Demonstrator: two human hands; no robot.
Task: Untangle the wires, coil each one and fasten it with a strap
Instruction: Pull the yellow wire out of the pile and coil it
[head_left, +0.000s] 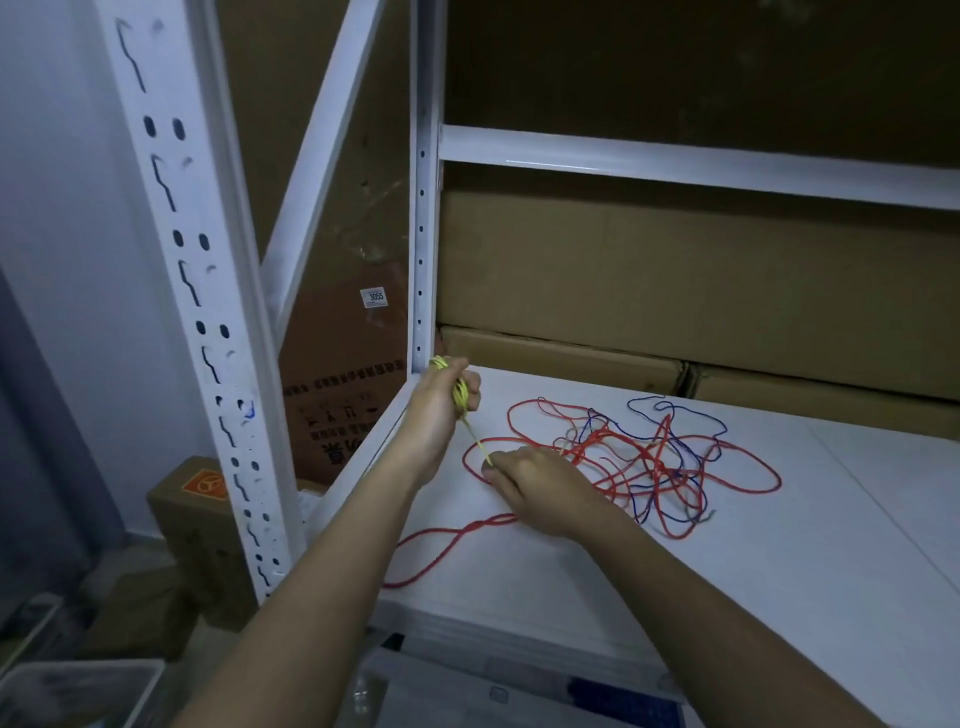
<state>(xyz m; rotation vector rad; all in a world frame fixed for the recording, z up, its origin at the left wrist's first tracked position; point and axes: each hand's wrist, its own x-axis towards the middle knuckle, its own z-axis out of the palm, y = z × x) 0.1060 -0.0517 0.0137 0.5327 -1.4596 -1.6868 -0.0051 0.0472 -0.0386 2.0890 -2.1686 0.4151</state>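
You are gripping a yellow wire (460, 393) in your left hand (438, 410). Red wire (644, 462) and blue wire (675, 415) are lying tangled on the white shelf (779, 545). Brown boxes (675, 270) are standing behind it, one bearing a white label (374, 297).

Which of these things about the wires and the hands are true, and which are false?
1. The left hand holds a bundle of yellow wire. True.
2. The red wire is already coiled and strapped. False: it lies loose on the white shelf, tangled with the blue wire.
3. The right hand pinches the yellow wire's free end. True.
4. The wires lie inside a cardboard box. False: cardboard boxes stand behind them, closed.
5. Both hands are raised away from the shelf. False: the right hand is low over it, beside the tangle.
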